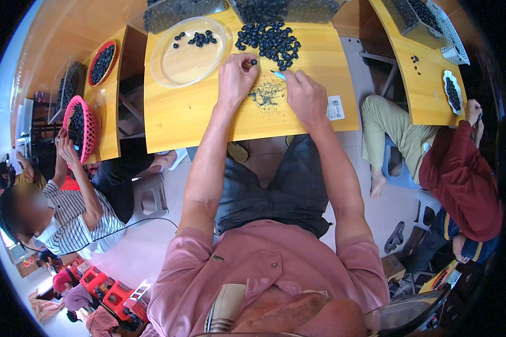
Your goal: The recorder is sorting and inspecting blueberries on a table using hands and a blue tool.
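My left hand (pixel 237 78) pinches a small dark round piece (pixel 253 62) between thumb and fingertips, above the yellow wooden table (pixel 174 118). In my right hand (pixel 306 94) is a slim light-blue tool (pixel 279 75) with a dark tip, its tip close to the held piece but apart from it. The tool's exact kind is too small to make out. Below and between the hands lie dark crumbs (pixel 267 94). Just beyond them spreads a heap of dark round pieces (pixel 270 42). At the left, a clear round tray (pixel 158 62) holds several similar pieces.
Clear bins (pixel 185 17) of dark pieces stand at the table's far edge. A white label (pixel 335 108) lies by my right wrist. To the left, a person in stripes works at a pink basket (pixel 89 121); to the right, a person in dark red (pixel 461 174) sits at another table.
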`<state>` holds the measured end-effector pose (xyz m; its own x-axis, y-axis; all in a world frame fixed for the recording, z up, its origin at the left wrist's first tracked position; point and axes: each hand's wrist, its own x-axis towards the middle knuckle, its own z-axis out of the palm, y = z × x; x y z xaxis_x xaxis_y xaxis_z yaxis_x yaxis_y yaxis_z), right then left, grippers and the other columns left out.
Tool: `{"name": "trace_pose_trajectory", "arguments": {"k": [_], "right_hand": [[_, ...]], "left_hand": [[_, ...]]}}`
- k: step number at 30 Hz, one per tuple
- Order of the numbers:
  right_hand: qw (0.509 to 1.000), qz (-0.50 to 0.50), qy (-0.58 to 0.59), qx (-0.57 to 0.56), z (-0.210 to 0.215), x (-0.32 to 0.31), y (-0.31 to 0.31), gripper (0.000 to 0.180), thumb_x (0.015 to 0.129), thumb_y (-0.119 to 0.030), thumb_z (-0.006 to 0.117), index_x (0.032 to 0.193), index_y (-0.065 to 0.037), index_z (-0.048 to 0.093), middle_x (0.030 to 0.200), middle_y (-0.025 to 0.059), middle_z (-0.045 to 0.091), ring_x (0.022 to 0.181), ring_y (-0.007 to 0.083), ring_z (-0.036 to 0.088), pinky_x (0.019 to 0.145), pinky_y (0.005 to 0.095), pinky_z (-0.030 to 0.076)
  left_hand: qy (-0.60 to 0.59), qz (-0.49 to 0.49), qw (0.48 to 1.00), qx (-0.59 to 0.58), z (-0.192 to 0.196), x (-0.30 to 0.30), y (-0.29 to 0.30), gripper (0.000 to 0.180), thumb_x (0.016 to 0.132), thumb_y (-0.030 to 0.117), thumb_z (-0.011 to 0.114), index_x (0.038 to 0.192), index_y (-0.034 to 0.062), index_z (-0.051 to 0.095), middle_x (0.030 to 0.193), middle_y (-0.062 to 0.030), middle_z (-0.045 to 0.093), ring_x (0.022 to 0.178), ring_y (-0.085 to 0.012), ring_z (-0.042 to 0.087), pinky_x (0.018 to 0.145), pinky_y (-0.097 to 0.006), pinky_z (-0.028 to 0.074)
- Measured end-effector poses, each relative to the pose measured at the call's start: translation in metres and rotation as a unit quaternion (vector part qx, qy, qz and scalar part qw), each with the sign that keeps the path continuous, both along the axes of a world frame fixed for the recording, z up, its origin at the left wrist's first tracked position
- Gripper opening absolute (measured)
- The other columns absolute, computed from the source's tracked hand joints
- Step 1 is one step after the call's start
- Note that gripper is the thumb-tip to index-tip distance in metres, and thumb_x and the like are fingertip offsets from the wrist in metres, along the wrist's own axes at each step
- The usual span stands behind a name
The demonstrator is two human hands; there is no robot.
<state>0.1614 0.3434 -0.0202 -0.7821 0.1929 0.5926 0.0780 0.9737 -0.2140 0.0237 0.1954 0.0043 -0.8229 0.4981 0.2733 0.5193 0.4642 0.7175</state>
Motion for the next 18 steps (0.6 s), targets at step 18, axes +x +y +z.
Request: {"name": "trace_pose_trajectory", "arguments": {"k": [18], "right_hand": [[1.000, -0.010, -0.018, 0.008, 0.006, 0.003, -0.003, 0.021, 0.085, -0.009, 0.069, 0.105, -0.011, 0.071, 0.081, 0.0046, 0.061, 0.075, 0.0229, 0.071, 0.060, 0.0393, 0.058]], "left_hand": [[-0.133, 0.005, 0.976, 0.173, -0.021, 0.030, 0.001, 0.021, 0.086, 0.002, 0.079, 0.106, -0.0017, 0.077, 0.094, -0.0063, 0.070, 0.075, -0.0094, 0.063, 0.071, -0.025, 0.054]]}}
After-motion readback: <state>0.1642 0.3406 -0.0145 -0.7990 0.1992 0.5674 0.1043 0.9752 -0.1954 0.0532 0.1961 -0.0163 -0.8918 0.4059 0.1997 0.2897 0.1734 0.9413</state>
